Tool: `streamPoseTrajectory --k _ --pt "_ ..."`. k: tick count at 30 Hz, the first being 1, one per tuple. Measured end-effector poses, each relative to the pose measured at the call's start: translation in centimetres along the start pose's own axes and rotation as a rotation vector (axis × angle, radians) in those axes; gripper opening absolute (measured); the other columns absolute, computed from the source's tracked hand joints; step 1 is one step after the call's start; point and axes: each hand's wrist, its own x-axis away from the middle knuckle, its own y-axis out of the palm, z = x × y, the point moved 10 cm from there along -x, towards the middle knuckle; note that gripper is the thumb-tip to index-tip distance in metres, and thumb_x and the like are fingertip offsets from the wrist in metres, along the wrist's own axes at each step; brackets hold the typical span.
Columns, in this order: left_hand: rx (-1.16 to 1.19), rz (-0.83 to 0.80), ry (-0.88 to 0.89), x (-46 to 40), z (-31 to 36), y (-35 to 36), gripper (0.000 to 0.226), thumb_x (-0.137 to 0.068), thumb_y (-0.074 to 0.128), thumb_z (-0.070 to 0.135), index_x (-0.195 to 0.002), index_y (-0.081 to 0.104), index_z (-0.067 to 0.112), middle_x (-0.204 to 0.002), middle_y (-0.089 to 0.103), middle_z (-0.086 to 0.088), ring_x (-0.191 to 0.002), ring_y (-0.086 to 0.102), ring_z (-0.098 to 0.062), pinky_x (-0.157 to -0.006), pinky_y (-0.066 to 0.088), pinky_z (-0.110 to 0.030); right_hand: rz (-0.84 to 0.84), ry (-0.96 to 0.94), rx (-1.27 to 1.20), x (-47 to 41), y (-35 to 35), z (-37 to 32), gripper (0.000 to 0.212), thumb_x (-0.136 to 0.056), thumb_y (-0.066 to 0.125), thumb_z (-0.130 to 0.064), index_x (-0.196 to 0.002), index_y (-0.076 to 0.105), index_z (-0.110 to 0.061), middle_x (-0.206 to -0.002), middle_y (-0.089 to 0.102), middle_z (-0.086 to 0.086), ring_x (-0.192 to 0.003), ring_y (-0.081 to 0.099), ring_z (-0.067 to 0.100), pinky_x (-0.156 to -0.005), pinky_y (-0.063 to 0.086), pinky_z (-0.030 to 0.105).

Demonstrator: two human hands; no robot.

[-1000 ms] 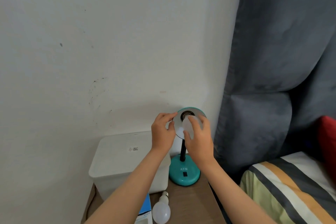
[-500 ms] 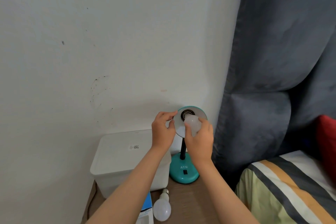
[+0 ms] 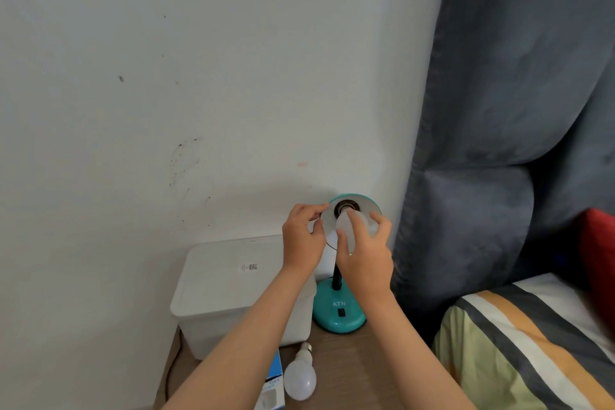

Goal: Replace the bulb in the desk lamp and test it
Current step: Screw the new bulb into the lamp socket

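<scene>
A teal desk lamp stands on the wooden table, its round base (image 3: 339,314) against the wall and its shade (image 3: 366,205) tilted towards me. My left hand (image 3: 303,240) pinches the shade's left rim. My right hand (image 3: 364,258) grips a white bulb (image 3: 349,226) whose screw end sits at the dark socket (image 3: 346,208) inside the shade. A second white bulb (image 3: 299,376) lies loose on the table in front of the lamp.
A white lidded plastic box (image 3: 229,289) stands left of the lamp. A blue and white bulb carton (image 3: 274,389) lies by the loose bulb. Dark grey curtain (image 3: 499,110) hangs right of the lamp. A striped bedcover (image 3: 532,343) and a red pillow (image 3: 599,260) lie at right.
My right hand has turned on the bulb, fingers shifting around it, and the bulb's base now meets the socket. My left hand keeps its hold on the shade.
</scene>
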Motion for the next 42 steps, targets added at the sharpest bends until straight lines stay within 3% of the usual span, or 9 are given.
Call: streamPoseTrajectory --k 4,7,12,19,23,26,31,37,42 --pt "-0.001 0.004 -0.008 -0.1 -0.1 -0.1 0.035 -0.081 0.054 -0.01 -0.102 0.068 0.015 -0.099 0.061 -0.001 -0.089 0.061 -0.012 -0.08 0.041 -0.002 -0.02 0.004 -0.078 0.2 0.1 0.8 0.04 -0.079 0.069 -0.02 -0.118 0.057 -0.02 -0.117 0.05 0.014 -0.075 0.063 0.027 -0.055 0.053 0.029" --pt "0.005 -0.001 -0.007 0.0 0.0 0.1 0.035 -0.081 0.054 -0.01 -0.102 0.068 0.015 -0.1 0.061 -0.002 -0.09 0.061 -0.012 -0.081 0.041 -0.002 0.014 0.119 -0.155 -0.1 0.0 2.0 0.042 -0.08 0.071 -0.026 -0.118 0.057 -0.012 -0.106 0.054 0.014 -0.067 0.062 0.025 -0.055 0.056 0.032" --pt "0.011 0.0 -0.016 0.1 -0.2 0.1 0.035 -0.082 0.054 -0.009 -0.103 0.068 0.016 -0.1 0.06 0.0 -0.091 0.061 -0.011 -0.082 0.042 -0.003 0.03 0.084 -0.172 0.2 0.3 1.0 0.048 -0.078 0.073 -0.022 -0.119 0.053 -0.008 -0.123 0.045 0.018 -0.073 0.06 0.022 -0.058 0.056 0.031" --pt "0.0 0.0 -0.004 0.1 -0.1 0.1 0.035 -0.082 0.053 -0.009 -0.103 0.068 0.016 -0.098 0.059 0.001 -0.09 0.06 -0.01 -0.08 0.041 -0.002 0.052 0.182 -0.175 -0.3 0.1 2.1 0.054 -0.075 0.076 -0.031 -0.11 0.054 0.003 -0.106 0.057 0.019 -0.071 0.059 0.022 -0.06 0.051 0.027" --pt "0.01 0.007 -0.01 0.1 -0.1 0.1 0.035 -0.082 0.054 -0.009 -0.102 0.068 0.016 -0.097 0.059 0.003 -0.09 0.061 -0.011 -0.08 0.041 -0.002 0.015 0.061 -0.184 -0.4 0.0 0.7 0.05 -0.079 0.072 -0.018 -0.124 0.051 -0.01 -0.123 0.042 0.018 -0.076 0.049 0.014 -0.063 0.056 0.03" --pt "0.003 0.003 -0.013 0.0 -0.1 0.1 0.034 -0.082 0.054 -0.009 -0.102 0.068 0.015 -0.098 0.059 0.003 -0.09 0.061 -0.011 -0.079 0.041 -0.001 -0.042 0.027 -0.212 -0.2 0.5 0.4 0.049 -0.079 0.07 -0.012 -0.125 0.053 -0.017 -0.121 0.044 0.014 -0.078 0.054 0.014 -0.068 0.057 0.03" --pt "-0.005 0.003 -0.007 0.0 -0.2 0.0 0.034 -0.081 0.054 -0.009 -0.103 0.067 0.015 -0.098 0.06 0.001 -0.089 0.06 -0.01 -0.081 0.042 -0.003 0.001 0.196 -0.16 -0.7 0.4 2.2 0.047 -0.081 0.07 -0.03 -0.117 0.052 -0.006 -0.111 0.053 0.015 -0.071 0.063 0.026 -0.061 0.047 0.027" --pt "0.001 0.005 -0.015 0.0 -0.2 0.0 0.035 -0.081 0.054 -0.009 -0.102 0.068 0.016 -0.098 0.06 0.001 -0.089 0.061 -0.011 -0.08 0.043 -0.004 -0.026 0.028 -0.141 0.2 0.5 0.7 0.043 -0.082 0.066 -0.014 -0.123 0.053 -0.021 -0.126 0.042 0.014 -0.078 0.062 0.025 -0.061 0.056 0.03" --pt "0.001 0.004 -0.011 0.0 -0.1 0.1 0.034 -0.082 0.054 -0.009 -0.102 0.067 0.015 -0.099 0.059 0.001 -0.09 0.061 -0.012 -0.08 0.042 -0.003 0.001 0.135 -0.17 0.1 0.4 1.8 0.046 -0.082 0.068 -0.022 -0.124 0.052 -0.013 -0.114 0.048 0.014 -0.069 0.061 0.022 -0.059 0.054 0.03"
